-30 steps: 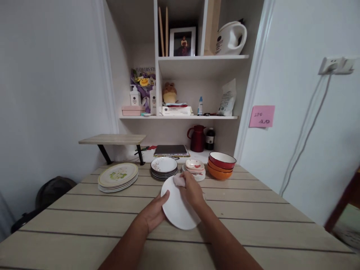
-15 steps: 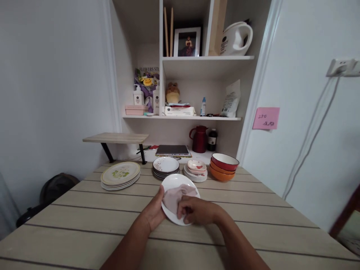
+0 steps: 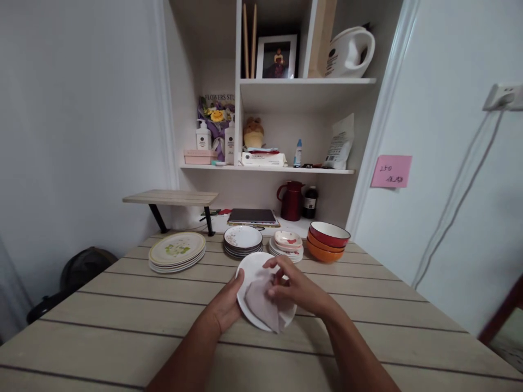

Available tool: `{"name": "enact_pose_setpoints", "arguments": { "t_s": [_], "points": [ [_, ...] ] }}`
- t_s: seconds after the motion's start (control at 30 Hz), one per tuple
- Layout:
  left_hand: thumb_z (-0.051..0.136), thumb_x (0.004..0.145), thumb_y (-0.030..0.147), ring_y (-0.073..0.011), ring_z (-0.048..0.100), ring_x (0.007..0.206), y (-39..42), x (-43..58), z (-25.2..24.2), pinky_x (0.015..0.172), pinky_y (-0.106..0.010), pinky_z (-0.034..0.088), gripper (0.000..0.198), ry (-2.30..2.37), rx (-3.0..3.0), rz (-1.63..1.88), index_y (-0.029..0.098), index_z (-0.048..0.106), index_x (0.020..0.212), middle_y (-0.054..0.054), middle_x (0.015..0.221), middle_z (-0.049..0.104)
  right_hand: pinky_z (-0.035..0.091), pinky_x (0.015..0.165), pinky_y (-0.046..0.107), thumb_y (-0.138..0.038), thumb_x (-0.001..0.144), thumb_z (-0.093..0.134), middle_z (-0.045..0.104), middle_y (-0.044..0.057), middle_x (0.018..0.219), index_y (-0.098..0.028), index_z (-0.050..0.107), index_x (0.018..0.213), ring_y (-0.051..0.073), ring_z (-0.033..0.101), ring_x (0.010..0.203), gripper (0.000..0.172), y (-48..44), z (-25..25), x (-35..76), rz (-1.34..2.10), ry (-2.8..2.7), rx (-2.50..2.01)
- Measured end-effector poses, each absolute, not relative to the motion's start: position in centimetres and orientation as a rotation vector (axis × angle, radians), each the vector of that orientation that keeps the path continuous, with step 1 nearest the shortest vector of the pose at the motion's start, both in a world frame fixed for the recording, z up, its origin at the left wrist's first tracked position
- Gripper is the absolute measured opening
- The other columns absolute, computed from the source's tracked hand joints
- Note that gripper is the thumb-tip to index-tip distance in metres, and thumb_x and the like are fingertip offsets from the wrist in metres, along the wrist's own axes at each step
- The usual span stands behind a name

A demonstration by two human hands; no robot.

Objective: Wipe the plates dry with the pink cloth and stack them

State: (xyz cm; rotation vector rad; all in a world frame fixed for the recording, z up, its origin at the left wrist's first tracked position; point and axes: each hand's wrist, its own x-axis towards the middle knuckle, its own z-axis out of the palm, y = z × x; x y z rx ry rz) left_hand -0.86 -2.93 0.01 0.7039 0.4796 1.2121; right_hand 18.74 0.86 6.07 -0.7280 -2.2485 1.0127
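One cloth point(image 3: 262, 305) beneath right fingers point(image 3: 281, 293)

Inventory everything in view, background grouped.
Plate: 1, white, front
Cloth: 1, pinkish, on plate
Green-patterned plates: several, cream, left
Dark-rimmed plates: several, white, centre
Bowls: 3, red and orange, right
Small dishes: several, pinkish, white, beside bowls
Slatted table: 1, beige, below
Riser: 1, beige, left
Jug: 1, red, back
Bottle: 1, dark, beside jug
Note: 1, pink, right
Other background items: many, mixed, around
Left hand: 1, gripping plate
Right hand: 1, over cloth
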Motion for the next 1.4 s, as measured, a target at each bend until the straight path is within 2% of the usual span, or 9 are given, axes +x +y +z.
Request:
{"name": "enact_pose_setpoints", "arguments": {
  "t_s": [0.1,0.2,0.3,0.47,0.53,0.67,1.0,1.13,1.4],
  "points": [
    [0.056,0.087,0.044,-0.0271,0.062,0.109,-3.0,-1.0,0.1,0.102,-0.041,0.038,0.059,0.498,0.683,1.226,0.015,0.045,0.137,-0.016,0.121,0.065,0.043,0.088,0.035,-0.033,0.060,0.078,0.045,0.005,0.115,-0.026,0.057,0.118,0.021,0.049,0.098,0.061,1.0,5.2,18.6,0.972,-2.554,-0.769],
    [0.056,0.087,0.043,-0.0268,0.062,0.109,-3.1,-1.1,0.2,0.101,-0.040,0.039,0.058,0.525,0.662,1.242,0.015,0.046,0.136,-0.015,0.123,0.064,0.037,0.099,0.038,-0.025,0.058,0.077,0.042,0.006,0.124,-0.027,0.060,0.117,0.025,0.044,0.113,0.062,1.1,4.1,17.7,0.864,-2.600,-0.800],
    [0.057,0.087,0.043,-0.0263,0.063,0.107,-3.0,-1.0,0.2,0.100,-0.040,0.040,0.057,0.542,0.661,1.257,0.016,0.047,0.136,-0.015,0.122,0.065,0.033,0.104,0.039,-0.006,0.061,0.062,0.039,0.006,0.130,-0.028,0.060,0.118,0.025,0.040,0.120,0.061,1.0,3.5,16.5,0.721,-2.493,-0.760],
    [0.058,0.086,0.043,-0.0262,0.065,0.104,-2.9,-0.6,0.0,0.099,-0.039,0.042,0.056,0.623,0.695,1.247,0.013,0.050,0.133,-0.016,0.115,0.068,0.034,0.104,0.037,0.000,0.065,0.048,0.044,0.010,0.129,-0.024,0.037,0.137,0.021,0.043,0.120,0.077,1.8,2.9,14.8,0.527,-2.230,-0.676],
    [0.058,0.086,0.043,-0.0263,0.065,0.104,-3.1,-0.5,0.1,0.099,-0.039,0.042,0.056,0.636,0.717,1.235,0.013,0.049,0.133,-0.016,0.115,0.068,0.038,0.099,0.035,-0.002,0.066,0.050,0.048,0.011,0.125,-0.019,0.037,0.133,0.021,0.047,0.114,0.070,2.7,2.8,14.7,0.472,-2.150,-0.773],
    [0.057,0.087,0.044,-0.0271,0.063,0.108,-3.3,-0.6,0.3,0.100,-0.040,0.041,0.058,0.643,0.743,1.212,0.013,0.047,0.136,-0.017,0.116,0.068,0.040,0.090,0.035,-0.003,0.067,0.049,0.053,0.010,0.111,-0.017,0.053,0.106,0.023,0.049,0.103,0.042,4.5,2.7,16.2,0.404,-2.130,-0.949],
    [0.054,0.087,0.046,-0.0274,0.062,0.109,-3.1,-1.1,-0.1,0.102,-0.042,0.039,0.062,0.609,0.749,1.235,0.014,0.042,0.139,-0.016,0.116,0.068,0.032,0.065,0.024,-0.001,0.054,0.054,0.056,0.001,0.087,-0.021,0.061,0.080,0.015,0.050,0.077,0.033,2.5,3.6,19.4,0.474,-2.525,-0.950],
    [0.054,0.088,0.045,-0.0280,0.063,0.107,-2.9,-1.0,0.0,0.102,-0.042,0.039,0.059,0.601,0.732,1.219,0.012,0.046,0.136,-0.017,0.113,0.069,0.032,0.068,0.025,-0.005,0.054,0.057,0.056,0.000,0.092,-0.024,0.063,0.091,0.016,0.050,0.081,0.042,1.1,3.9,17.5,0.529,-2.701,-0.791],
    [0.051,0.088,0.049,-0.0268,0.065,0.103,-2.4,-0.8,-0.3,0.102,-0.040,0.038,0.056,0.558,0.703,1.188,0.009,0.054,0.128,-0.016,0.109,0.070,0.038,0.084,0.027,-0.018,0.071,0.061,0.053,0.004,0.111,-0.027,0.057,0.116,0.018,0.052,0.100,0.046,2.4,3.2,14.7,0.477,-2.304,-0.981]
  ]
}}
